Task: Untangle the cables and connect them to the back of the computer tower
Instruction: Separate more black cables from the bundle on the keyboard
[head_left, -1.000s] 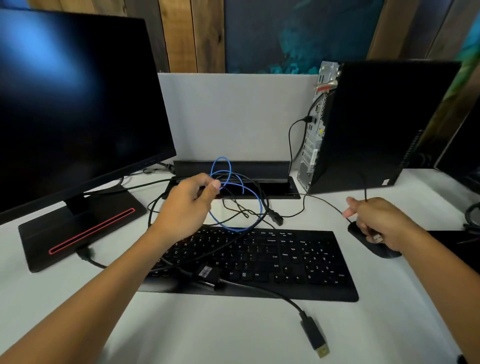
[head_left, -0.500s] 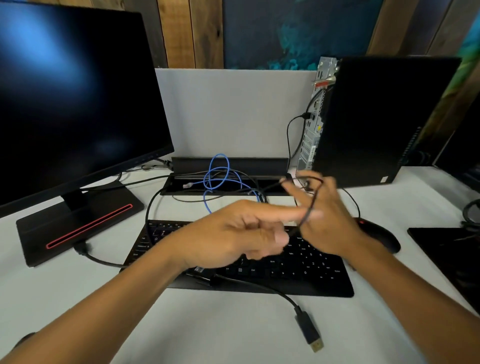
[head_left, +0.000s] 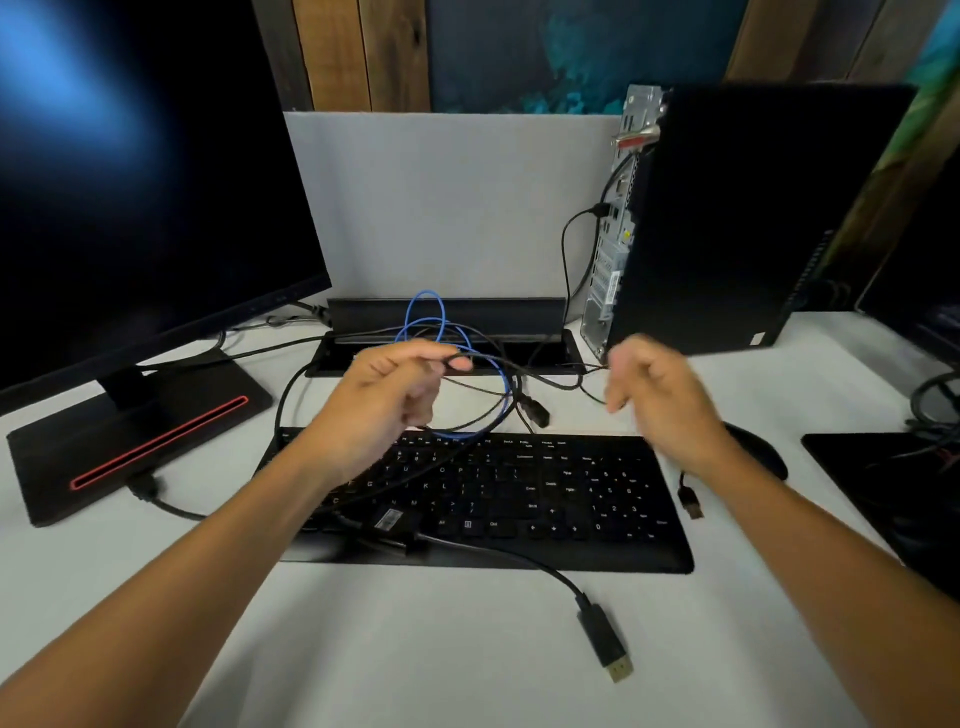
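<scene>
So the cable tangle (head_left: 467, 374) is sitting in a loose heap just behind the keyboard (head_left: 519, 499), between it and the slot in the worktop (head_left: 467, 649) where the leads come up. There's a blue cable (head_left: 441, 322) looped through a few black ones, which is why I've got both hands spread apart here: I reckon the idea is to draw one black lead sideways out of the loops instead of yanking the whole knot

My left hand (head_left: 384, 395) has its fingers (head_left: 457, 362) curled shut, thumb and forefinger pinching a black cable right at the top of the bundle. My right hand (head_left: 654, 395) is blurry; its fingers look mostly curled, and a thin black lead runs up to them, but I can't tell for sure if they're actually gripping it

A USB plug (head_left: 690, 501) dangles just below my right wrist, over the keyboard's edge. A bigger gold-tipped plug (head_left: 608, 649) lies loose on the worktop near me. The computer tower (head_left: 753, 218) stands behind on the right, back panel turned toward the tangle, one black lead already plugged in
</scene>
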